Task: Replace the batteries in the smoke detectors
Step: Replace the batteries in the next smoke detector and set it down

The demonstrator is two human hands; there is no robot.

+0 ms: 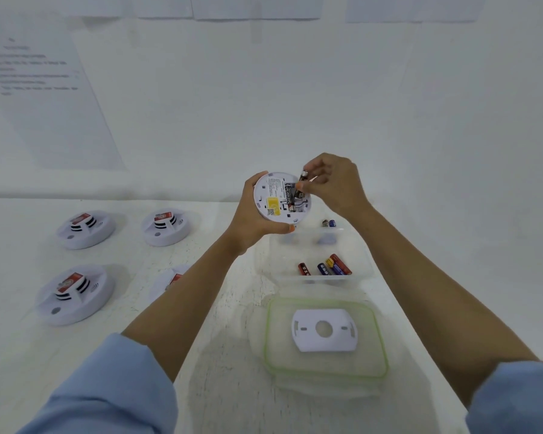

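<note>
Two bare forearms in rolled blue sleeves (113,386) reach over a white desk (226,386). A clear tub (320,279) stands on the desk, right of centre.

Above the tub's far left corner, the left hand (251,214) holds a round white detector (271,191) off the desk. Its fingers (261,178) curl round the detector's left and lower rim, and the detector's back faces the camera. A yellow label (272,202) shows on that back, and a seated battery (290,200) lies in the open bay.

Above the tub's far edge, the right hand (334,186) pinches a second battery (302,181) between thumb and fingertips. It stands tilted, with its lower end at the bay beside the seated battery.

Inside the tub, near its front wall, lie spare batteries (333,266) in red, blue and yellow. A pair of batteries (329,223) shows at the tub's far edge. I cannot tell whether they are inside it or just behind.

In front of the tub lies a clear lid (268,339) with a green seal. On the lid rests a flat white plate (308,341) with a round hole.

Well left of the tub, four more detectors (87,228) sit face up in two rows. The left forearm partly hides the one nearest the tub's front.

Far left of the tub, a printed sheet (44,98) hangs on the wall, too blurred to read.
</note>
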